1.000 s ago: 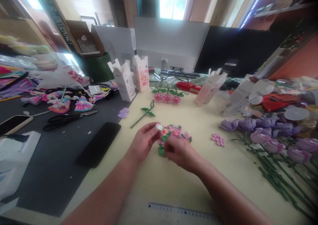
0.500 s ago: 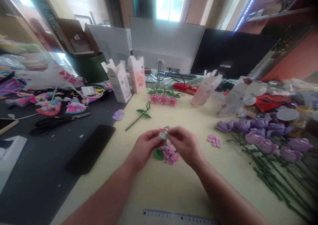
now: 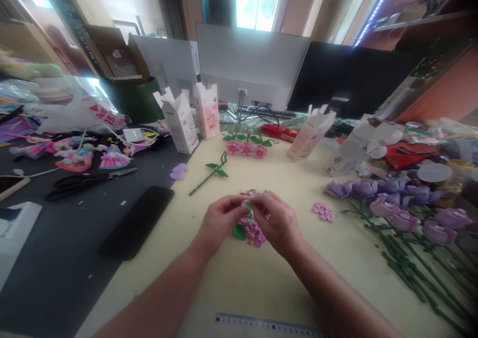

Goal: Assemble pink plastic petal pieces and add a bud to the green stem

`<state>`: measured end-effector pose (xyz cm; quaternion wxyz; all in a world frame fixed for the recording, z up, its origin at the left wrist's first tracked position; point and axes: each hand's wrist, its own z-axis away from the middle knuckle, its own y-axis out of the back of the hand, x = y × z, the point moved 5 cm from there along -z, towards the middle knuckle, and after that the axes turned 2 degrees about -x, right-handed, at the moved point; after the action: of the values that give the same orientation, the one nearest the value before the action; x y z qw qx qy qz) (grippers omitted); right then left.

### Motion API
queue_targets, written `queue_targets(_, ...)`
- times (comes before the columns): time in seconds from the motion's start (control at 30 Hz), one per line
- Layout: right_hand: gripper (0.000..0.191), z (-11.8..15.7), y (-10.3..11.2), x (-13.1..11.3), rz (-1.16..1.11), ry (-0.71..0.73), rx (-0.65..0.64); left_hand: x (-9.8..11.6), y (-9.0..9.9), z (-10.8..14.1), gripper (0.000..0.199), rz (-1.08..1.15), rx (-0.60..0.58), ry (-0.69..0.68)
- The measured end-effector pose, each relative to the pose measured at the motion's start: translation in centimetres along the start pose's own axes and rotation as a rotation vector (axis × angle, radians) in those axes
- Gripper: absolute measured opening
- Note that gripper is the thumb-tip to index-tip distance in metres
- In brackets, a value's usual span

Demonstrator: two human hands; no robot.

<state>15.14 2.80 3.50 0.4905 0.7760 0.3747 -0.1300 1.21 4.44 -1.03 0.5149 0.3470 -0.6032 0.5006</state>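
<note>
Holding a small pale piece (image 3: 248,206) above the middle of the cream-coloured worktop (image 3: 239,283), pinched between thumb and fingers of the left hand (image 3: 216,224), with the fingertips of the right hand (image 3: 279,223) brought up against it from the other side. Both hands nearly closed at the tips; cannot tell whether gripping a second piece with the right, because of the overlapping fingers. Lying under and between the hands, partly covered: a heap of pink flower pieces (image 3: 256,237), with a green leaf piece (image 3: 239,232) at its left edge.

Farther off, slightly to the left, a green leafy stem (image 3: 211,174) and a purple petal (image 3: 179,171); beyond these, three pink blossoms (image 3: 246,149) in a row, with green leaves behind. To the right, near the right hand, a small cluster of pink blossom pieces (image 3: 322,211), then purple tulip-like flowers (image 3: 392,187) and pink ones (image 3: 405,220) on long green stems. Along the near edge, a ruler (image 3: 269,324). On the dark left section, a black smartphone (image 3: 138,223) and scissors (image 3: 80,180).
</note>
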Motion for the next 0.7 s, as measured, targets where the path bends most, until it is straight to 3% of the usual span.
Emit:
queue_targets(0.5, 0.015, -0.2, -0.1, -0.7, -0.085, -0.017, -0.082, 0.1, 0.3, -0.1, 0.024, 0.001, 0.041, -0.012)
queue_targets(0.7, 0.008, -0.1, -0.3, 0.4, -0.166, -0.094, -0.071, 0.1, 0.0, 0.1, 0.025, 0.017, 0.033, 0.009)
